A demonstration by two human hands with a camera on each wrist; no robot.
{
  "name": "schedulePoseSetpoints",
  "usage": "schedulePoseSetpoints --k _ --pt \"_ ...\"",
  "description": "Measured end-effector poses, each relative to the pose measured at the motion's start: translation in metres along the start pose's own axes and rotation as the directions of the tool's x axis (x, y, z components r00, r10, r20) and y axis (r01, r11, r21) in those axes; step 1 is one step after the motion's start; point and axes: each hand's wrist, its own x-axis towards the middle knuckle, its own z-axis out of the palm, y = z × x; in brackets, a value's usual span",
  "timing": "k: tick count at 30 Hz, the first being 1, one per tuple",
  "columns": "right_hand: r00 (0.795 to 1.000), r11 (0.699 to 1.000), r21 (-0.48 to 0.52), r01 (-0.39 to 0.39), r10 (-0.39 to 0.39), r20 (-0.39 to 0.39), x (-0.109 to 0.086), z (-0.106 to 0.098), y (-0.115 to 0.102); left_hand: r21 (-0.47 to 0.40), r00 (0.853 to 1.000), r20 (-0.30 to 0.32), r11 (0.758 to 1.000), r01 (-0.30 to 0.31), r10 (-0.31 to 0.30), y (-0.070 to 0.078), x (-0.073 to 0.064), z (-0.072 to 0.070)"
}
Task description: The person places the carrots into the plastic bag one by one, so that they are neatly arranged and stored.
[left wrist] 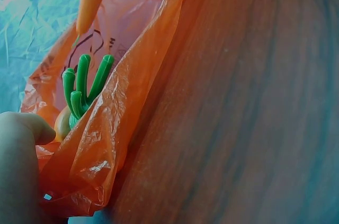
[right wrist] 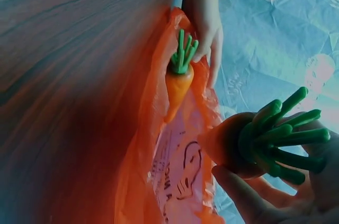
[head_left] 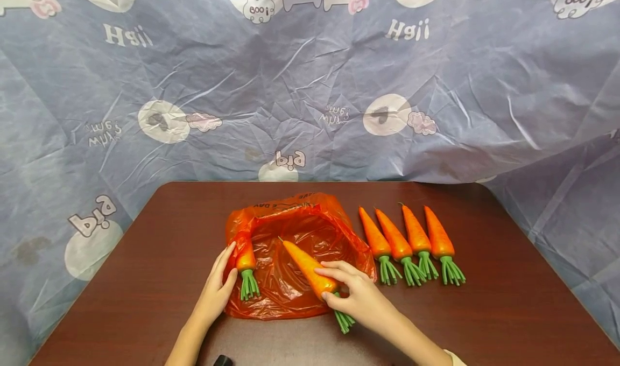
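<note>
An orange-red plastic bag [head_left: 281, 301] lies on the table with its mouth spread toward me. At its left side, my left hand [head_left: 215, 290] holds the rim, thumb at the inner edge and fingers along the outside. Just inside that edge lies one carrot [head_left: 246, 261], its green stems [left wrist: 87, 83] pointing to me. My right hand [head_left: 360, 296] grips a second carrot [head_left: 310, 269] near its thick end, between thumb and fingers. This carrot slants over the bag's opening, thin tip pointing into it, green stems [right wrist: 280, 139] toward my wrist.
Several more carrots lie side by side right of the bag, the outermost carrot [head_left: 438, 234] at the right end. A printed cloth [head_left: 290, 86] hangs behind the brown table [head_left: 494, 312]. A small black object [head_left: 223, 360] shows at the front edge.
</note>
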Motion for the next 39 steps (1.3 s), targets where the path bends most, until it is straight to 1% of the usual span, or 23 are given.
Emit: schedulePoseSetpoints --k 5,8,11,15,19,22,29,34,39 --pt "1.0 1.0 -0.006 -0.005 0.005 0.026 0.013 0.011 -0.002 -0.013 1.0 0.007 1.0 0.011 -0.011 0.025 -0.003 -0.004" --pt "0.999 1.0 0.001 -0.01 0.01 0.037 0.021 0.019 -0.004 -0.012 1.0 0.004 1.0 0.002 -0.001 0.031 -0.004 -0.006" --pt "0.998 0.999 0.031 -0.037 0.035 0.047 0.029 0.026 -0.006 -0.015 1.0 0.003 1.0 -0.003 0.003 0.03 -0.003 -0.006" --pt "0.997 0.998 0.041 -0.055 0.053 0.049 0.04 0.034 -0.009 -0.012 1.0 0.008 1.0 0.002 -0.002 0.032 -0.002 -0.005" --pt "0.997 0.998 0.038 -0.057 0.055 0.046 0.05 0.042 -0.011 0.032 1.0 -0.001 0.999 0.014 -0.014 0.034 -0.002 -0.006" --pt "0.997 0.997 0.039 -0.059 0.057 0.044 0.059 0.05 -0.012 0.048 1.0 -0.004 0.999 0.017 -0.016 0.033 -0.003 -0.007" --pt "0.997 0.995 0.058 -0.081 0.081 0.011 0.078 0.07 -0.015 0.007 1.0 0.007 1.0 -0.006 0.006 0.031 -0.002 -0.007" --pt "0.996 0.994 0.067 -0.086 0.086 -0.006 0.09 0.084 -0.017 0.007 1.0 0.004 1.0 -0.017 0.017 0.03 -0.003 -0.007" --pt "0.995 0.994 0.052 -0.099 0.101 -0.024 0.099 0.097 -0.017 0.008 1.0 0.007 1.0 -0.014 0.014 0.031 -0.003 -0.007"
